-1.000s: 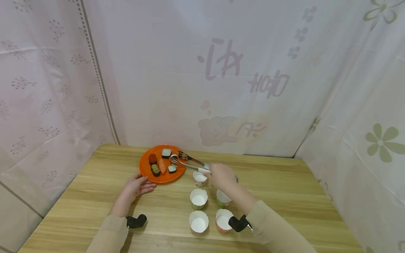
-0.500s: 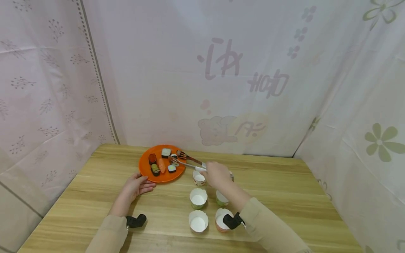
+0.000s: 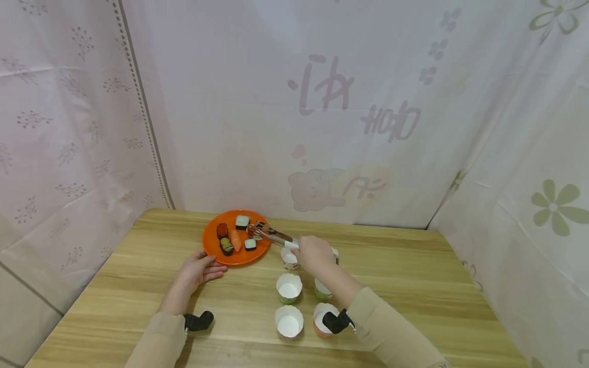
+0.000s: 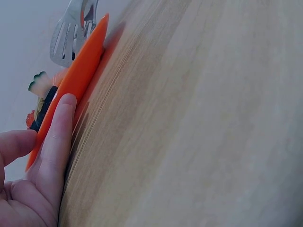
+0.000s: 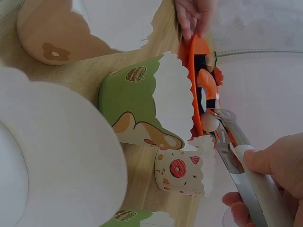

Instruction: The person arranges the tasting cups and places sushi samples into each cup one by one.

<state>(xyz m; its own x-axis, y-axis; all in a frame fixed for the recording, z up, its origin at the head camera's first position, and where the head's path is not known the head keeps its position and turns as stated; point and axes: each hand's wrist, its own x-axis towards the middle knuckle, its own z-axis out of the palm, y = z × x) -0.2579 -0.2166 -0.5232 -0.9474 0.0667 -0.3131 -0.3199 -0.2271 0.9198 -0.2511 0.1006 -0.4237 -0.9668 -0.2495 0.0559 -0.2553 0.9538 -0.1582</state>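
My left hand (image 3: 199, 270) grips the near-left rim of a round orange plate (image 3: 240, 259), thumb above and fingers underneath. Toy sushi pieces lie on the plate: a red-topped one (image 3: 222, 230), a green-topped one (image 3: 226, 246), a salmon one (image 3: 235, 240), a white-and-black one (image 3: 242, 222) and a flower-patterned roll (image 3: 250, 244). My right hand (image 3: 317, 254) holds metal serving tongs (image 3: 281, 238) by their white grips. Their slotted heads are over the plate's right side, at a round white piece (image 5: 210, 123), which they largely cover in the head view.
Several paper cups stand in two columns right of the plate, including a green one (image 3: 289, 289), a white-looking one (image 3: 289, 323) and an orange one (image 3: 322, 321). My right forearm passes over the right column. A patterned curtain (image 3: 257, 128) hangs behind the wooden table (image 3: 414, 286).
The tongs' heads have come closer together over the round piece, and my right hand has shifted slightly left. My left hand stays at the plate's rim.
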